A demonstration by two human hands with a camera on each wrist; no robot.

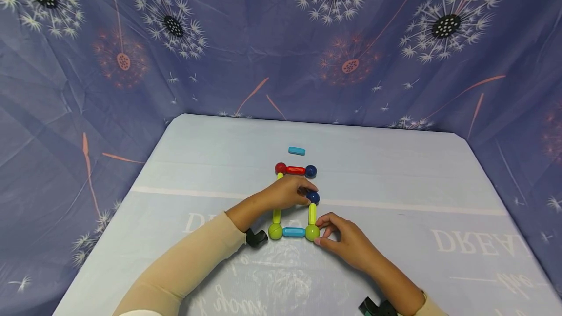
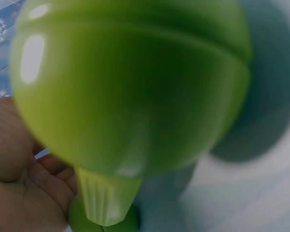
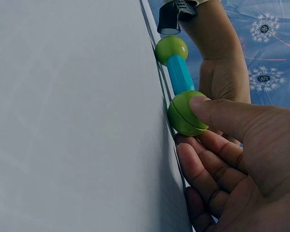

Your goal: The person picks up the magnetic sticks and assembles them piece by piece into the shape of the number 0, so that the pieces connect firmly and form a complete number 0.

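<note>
My left hand [image 1: 287, 192] reaches over the left side of a ball-and-rod frame and pinches a dark blue ball [image 1: 313, 197]. This ball sits at the far end of a yellow-green rod [image 1: 312, 214]. At the rod's near end, my right hand [image 1: 349, 243] holds a green ball [image 3: 187, 113] between thumb and fingers. A light blue rod [image 1: 293, 232] joins that ball to another green ball [image 1: 275, 231] at the near left corner. From the left corner, a yellow-green rod [image 2: 108, 198] leads to a further green ball [image 2: 82, 215], hidden under my left hand in the head view.
At the frame's far end, a red rod [image 1: 295, 170] links a red ball [image 1: 280, 167] and a second dark blue ball [image 1: 311, 171]. Beyond it lies a loose light blue rod [image 1: 296, 150]. A pale cloth covers the table [image 1: 395, 174], and a patterned curtain [image 1: 263, 38] hangs behind.
</note>
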